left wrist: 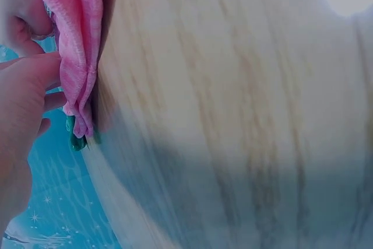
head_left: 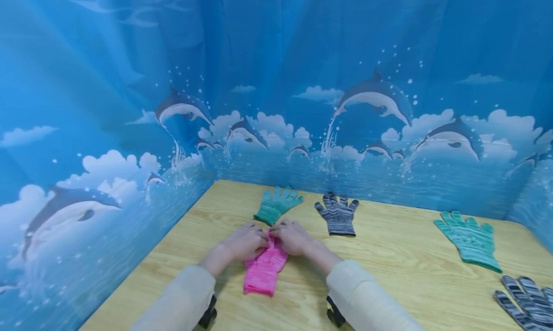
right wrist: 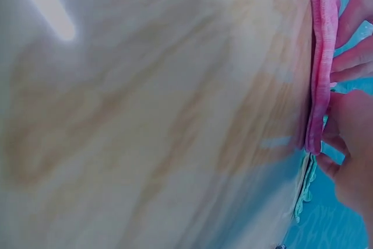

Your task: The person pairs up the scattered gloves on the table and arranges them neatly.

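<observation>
Lying on one wooden table, five gloves are counted: one pink, two green, two grey-striped. The pink glove is the one being handled, set towards the near left part of the tabletop, its cuff turned to the person, its finger end partly covered by two hands. On one side it is gripped by the left hand, whose fingers are curled on the knit; on the other, its far end is pinched by the right hand, thumb and fingertips brought together. In both wrist views, pink fabric is seen raised in folds between the hands.

Just beyond the hands, the first green glove is laid flat, fingers spread away from the person. To its right, one grey-striped glove is placed, cuff nearest. Well apart on the right, the second green glove is spread out, and near it the second grey-striped glove is cut off by the picture's edge. Two pale sleeves are seen, and behind it all the table is bordered by blue sheeting printed with dolphins.
</observation>
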Demonstrator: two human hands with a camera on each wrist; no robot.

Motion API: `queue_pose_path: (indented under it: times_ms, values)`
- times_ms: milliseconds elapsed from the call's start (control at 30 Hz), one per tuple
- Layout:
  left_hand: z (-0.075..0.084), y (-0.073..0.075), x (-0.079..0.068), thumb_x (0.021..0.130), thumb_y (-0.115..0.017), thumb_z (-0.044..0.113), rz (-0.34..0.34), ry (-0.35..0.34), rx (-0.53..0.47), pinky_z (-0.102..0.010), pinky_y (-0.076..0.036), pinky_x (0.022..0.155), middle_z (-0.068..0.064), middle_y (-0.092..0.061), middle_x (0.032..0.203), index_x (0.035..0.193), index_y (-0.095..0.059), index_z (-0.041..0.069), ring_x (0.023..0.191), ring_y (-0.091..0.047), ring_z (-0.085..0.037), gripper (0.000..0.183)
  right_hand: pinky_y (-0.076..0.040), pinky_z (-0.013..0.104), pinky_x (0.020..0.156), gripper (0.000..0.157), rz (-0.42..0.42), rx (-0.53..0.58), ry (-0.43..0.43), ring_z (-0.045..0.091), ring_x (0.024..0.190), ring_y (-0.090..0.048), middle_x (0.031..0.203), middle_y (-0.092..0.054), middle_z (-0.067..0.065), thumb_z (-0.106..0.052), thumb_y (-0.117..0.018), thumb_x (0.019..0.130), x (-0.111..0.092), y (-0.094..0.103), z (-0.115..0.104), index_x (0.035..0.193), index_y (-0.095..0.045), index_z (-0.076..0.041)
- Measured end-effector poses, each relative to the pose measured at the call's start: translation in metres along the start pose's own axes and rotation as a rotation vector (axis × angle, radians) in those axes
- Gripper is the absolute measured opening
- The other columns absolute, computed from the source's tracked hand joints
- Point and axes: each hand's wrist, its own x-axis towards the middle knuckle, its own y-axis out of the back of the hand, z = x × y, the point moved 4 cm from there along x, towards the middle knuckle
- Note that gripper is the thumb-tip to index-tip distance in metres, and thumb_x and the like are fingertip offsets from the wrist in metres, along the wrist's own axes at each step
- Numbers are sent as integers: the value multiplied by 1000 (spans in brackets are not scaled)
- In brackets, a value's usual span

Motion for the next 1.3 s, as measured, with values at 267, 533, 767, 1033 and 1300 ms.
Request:
queue_pose_path:
  times_ms: [267,533,767,1033,1300]
  values:
    - [-1,2,-1,86,-64,24,32,-1,-16,-39,-42,90,5,-67,99,101,-72,20,99,-57,-16,17,-42,45,87,33,-19,57,-25,26,109,-50,123,-58,2,-6,-53,88,2,2,7,118,-64,-12]
    - [6,8,-2,86,-64,20,12,-17,-29,-36,-41,91,8,-67,97,100,-72,21,96,-57,-13,16,-40,45,90,42,-28,33,17,25,112,-48,122,-59,-1,2,-54,79,-2,6,8,115,-66,-14]
    - [12,10,0,87,-63,19,-48,7,-60,-43,-38,96,8,-67,100,104,-71,20,102,-55,-14,18,-40,44,90,44,-60,-54,42,24,114,-48,124,-58,-3,2,-52,79,-5,6,8,118,-64,-17]
    - [13,11,0,86,-65,19,6,-10,-66,-41,-42,91,6,-68,95,98,-72,17,98,-57,-16,14,-46,40,81,20,125,-6,43,24,97,-56,104,-66,5,-5,-59,84,-8,16,16,101,-70,-8]
    - [19,11,1,85,-64,25,9,-57,-25,-33,-42,87,10,-66,91,94,-72,22,95,-56,-12,12,-46,33,68,10,206,-1,-6,19,75,-57,80,-66,1,-18,-68,82,-9,14,20,88,-73,-11]
